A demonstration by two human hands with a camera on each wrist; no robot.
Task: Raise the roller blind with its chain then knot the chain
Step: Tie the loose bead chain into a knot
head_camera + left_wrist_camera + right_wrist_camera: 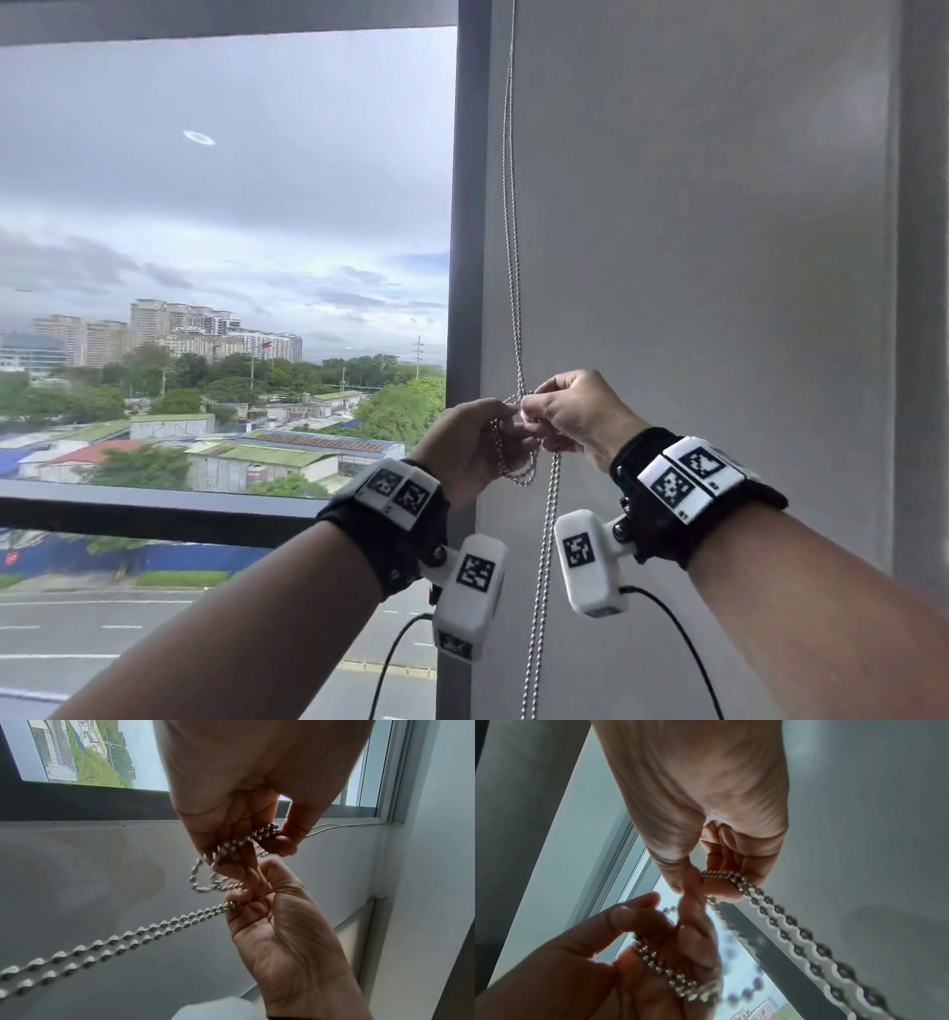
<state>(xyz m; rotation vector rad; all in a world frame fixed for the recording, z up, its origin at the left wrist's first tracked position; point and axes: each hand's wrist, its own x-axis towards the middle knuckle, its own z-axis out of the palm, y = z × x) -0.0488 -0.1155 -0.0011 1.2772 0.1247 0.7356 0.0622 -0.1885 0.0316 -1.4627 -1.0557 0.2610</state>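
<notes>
A silver ball chain (510, 231) hangs as two strands down the grey wall beside the window, to my hands at chest height. My left hand (506, 426) pinches the chain, and a small loop (519, 475) droops beneath its fingers. My right hand (534, 416) meets it fingertip to fingertip and pinches the doubled strand, which falls away below (545, 565). In the left wrist view the loop (203, 882) curls around the left fingers (231, 845). In the right wrist view the chain (795, 925) wraps over the right fingertips (721, 888). The window glass (231, 205) is uncovered.
A dark vertical window frame (464, 205) stands just left of the chain. A plain grey wall (719, 257) fills the right side. A horizontal bar (154, 506) crosses the window low down. Black cables (683, 642) trail from the wrist cameras below my hands.
</notes>
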